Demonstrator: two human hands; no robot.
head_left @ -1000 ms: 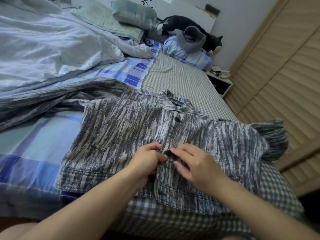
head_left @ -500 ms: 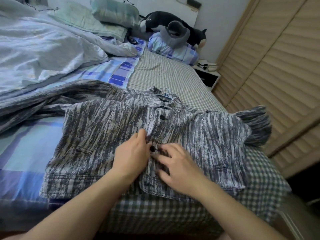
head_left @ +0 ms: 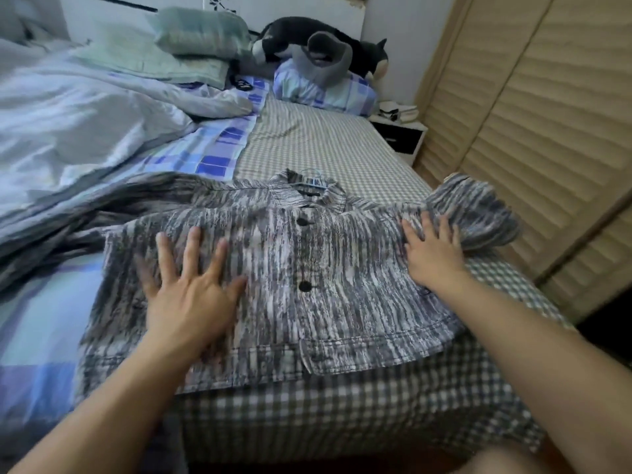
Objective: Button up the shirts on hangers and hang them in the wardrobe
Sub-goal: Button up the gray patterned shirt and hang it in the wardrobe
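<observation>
— Where is the shirt (head_left: 328, 268) at this moment?

— It lies flat on the bed (head_left: 325, 148), front side up, near the foot edge; the collar (head_left: 307, 189) points toward the pillows; the hem hangs a little over the checked sheet (head_left: 342, 415). The cloth is grey and white with streaks; two dark buttons (head_left: 302, 221) are visible along the middle, one under the collar and one lower (head_left: 305, 286).

— And the hands, do they hold something?

— No; both are laid flat on the cloth. The left hand (head_left: 191, 295) has its fingers (head_left: 193, 241) spread wide and presses on the left half of the shirt; the right hand (head_left: 432, 249) rests with straight fingers on the right shoulder, just beside the short sleeve (head_left: 478, 213), which is bunched near the bed edge. Nothing is pinched or gripped.

— Is there a hanger inside?

— Something pale blue shows at the collar, perhaps a hanger hook; the picture is blurred there, so I cannot say.

— What else is around?

— A crumpled white duvet (head_left: 68, 124) at the left; a blue checked sheet (head_left: 219, 148) under it; a greenish pillow (head_left: 201, 32) and a black plush toy (head_left: 325, 42) at the head; a small nightstand (head_left: 402, 131); slatted wardrobe doors (head_left: 547, 131) along the right side.
</observation>
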